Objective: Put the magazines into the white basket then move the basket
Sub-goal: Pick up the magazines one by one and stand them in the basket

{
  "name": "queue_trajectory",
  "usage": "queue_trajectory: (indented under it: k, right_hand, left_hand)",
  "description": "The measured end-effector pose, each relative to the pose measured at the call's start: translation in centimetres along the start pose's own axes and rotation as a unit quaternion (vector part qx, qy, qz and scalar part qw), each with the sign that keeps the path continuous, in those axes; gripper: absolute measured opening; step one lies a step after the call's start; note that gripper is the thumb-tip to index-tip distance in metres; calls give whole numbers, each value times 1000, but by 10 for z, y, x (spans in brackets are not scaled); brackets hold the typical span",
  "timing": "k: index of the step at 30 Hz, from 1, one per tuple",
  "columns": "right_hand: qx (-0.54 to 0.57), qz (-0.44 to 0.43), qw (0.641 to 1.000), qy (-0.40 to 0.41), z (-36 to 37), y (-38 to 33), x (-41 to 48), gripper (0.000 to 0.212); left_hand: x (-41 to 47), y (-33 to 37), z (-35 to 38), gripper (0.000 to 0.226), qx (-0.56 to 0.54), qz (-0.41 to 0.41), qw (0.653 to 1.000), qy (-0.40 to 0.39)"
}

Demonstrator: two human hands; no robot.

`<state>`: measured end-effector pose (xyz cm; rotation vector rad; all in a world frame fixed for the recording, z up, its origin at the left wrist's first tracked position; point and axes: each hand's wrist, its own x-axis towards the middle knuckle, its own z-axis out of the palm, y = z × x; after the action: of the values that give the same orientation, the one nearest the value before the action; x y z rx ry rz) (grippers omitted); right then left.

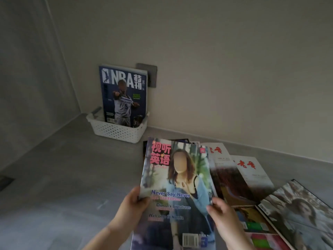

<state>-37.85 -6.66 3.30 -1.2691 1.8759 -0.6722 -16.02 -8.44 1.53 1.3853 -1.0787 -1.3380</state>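
At ten o'clock, a white perforated plastic basket (117,130) sits on the grey floor (54,177) against the wall, holding an upright blue NBA magazine (124,94). The left hand (131,207) and right hand (221,215) each grasp an edge of a glossy magazine with pink title characters (176,192). At three o'clock, more magazines (252,186) lie fanned out, overlapping.

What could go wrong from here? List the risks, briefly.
1. The NBA magazine stands tall in the shallow white basket, leaning on the wall; adding another could knock it over.
2. Both hands, left hand and right hand, pinch only the side edges of the held magazine, so it may sag or slip.
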Motion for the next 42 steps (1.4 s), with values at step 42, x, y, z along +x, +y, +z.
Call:
queue_trajectory:
  k: [42]
  right_hand:
    - [50,-77,981,170,212,-279,277,25]
  left_hand:
    - [382,128,-234,19,319,172,926,110]
